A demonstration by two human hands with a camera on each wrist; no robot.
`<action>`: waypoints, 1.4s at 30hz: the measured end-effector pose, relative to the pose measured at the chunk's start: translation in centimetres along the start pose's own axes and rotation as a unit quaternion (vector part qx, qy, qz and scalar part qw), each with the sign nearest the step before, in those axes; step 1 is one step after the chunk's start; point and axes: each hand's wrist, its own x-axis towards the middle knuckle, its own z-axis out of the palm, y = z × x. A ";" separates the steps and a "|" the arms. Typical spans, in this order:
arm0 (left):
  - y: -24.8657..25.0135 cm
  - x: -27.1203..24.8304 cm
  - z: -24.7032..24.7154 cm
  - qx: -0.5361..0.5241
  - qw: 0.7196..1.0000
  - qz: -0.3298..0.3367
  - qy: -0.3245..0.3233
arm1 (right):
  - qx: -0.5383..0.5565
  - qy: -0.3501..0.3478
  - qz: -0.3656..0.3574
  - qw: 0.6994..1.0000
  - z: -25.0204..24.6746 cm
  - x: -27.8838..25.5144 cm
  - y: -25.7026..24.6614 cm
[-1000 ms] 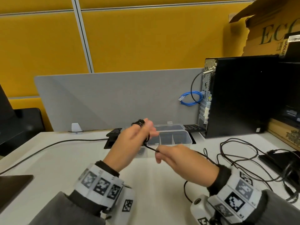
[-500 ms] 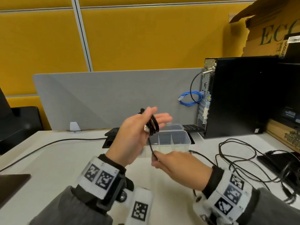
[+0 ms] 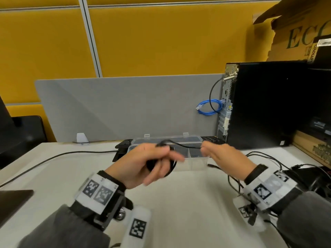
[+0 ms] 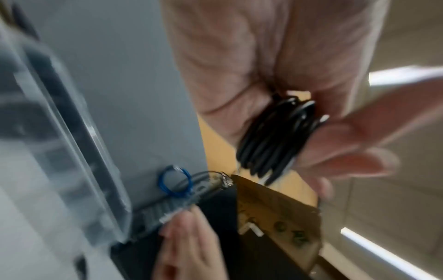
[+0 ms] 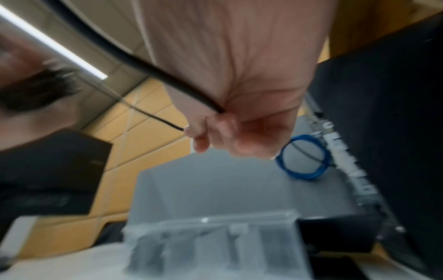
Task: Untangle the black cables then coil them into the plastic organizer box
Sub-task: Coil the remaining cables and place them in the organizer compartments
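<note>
My left hand (image 3: 152, 161) holds a coil of black cable (image 4: 275, 140) wound round its fingers, thumb pressing the turns. From the coil a free strand of the black cable (image 3: 184, 145) runs right to my right hand (image 3: 222, 154), which pinches it between thumb and fingers (image 5: 210, 130). Both hands hover just in front of the clear plastic organizer box (image 3: 195, 163), whose lid stands open behind. More tangled black cables (image 3: 265, 158) lie on the desk at the right, partly hidden by my right wrist.
A black computer tower (image 3: 265, 104) stands at the back right with a blue cable loop (image 3: 209, 108) beside it. A grey divider (image 3: 125, 108) closes the back. A black keyboard (image 3: 123, 145) lies behind the box. One black cord (image 3: 53, 158) crosses the left of the white desk.
My left hand dropped and turned palm-down with the coil. My right hand rose and moved right, drawing the strand level between the hands.
</note>
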 end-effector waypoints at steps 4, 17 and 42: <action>0.7 2.9 0.9 -0.091 0.968 0.138 0.187 | 0.041 -0.073 -0.101 0.991 2.4 -1.0 -5.0; -2.1 1.6 -6.5 0.663 0.711 -0.033 0.233 | 0.278 -0.183 -0.042 0.942 -0.7 -1.9 -2.9; -3.8 0.8 -1.9 0.225 0.973 -0.049 0.006 | 0.149 0.039 -0.144 0.978 -1.0 -0.3 -6.7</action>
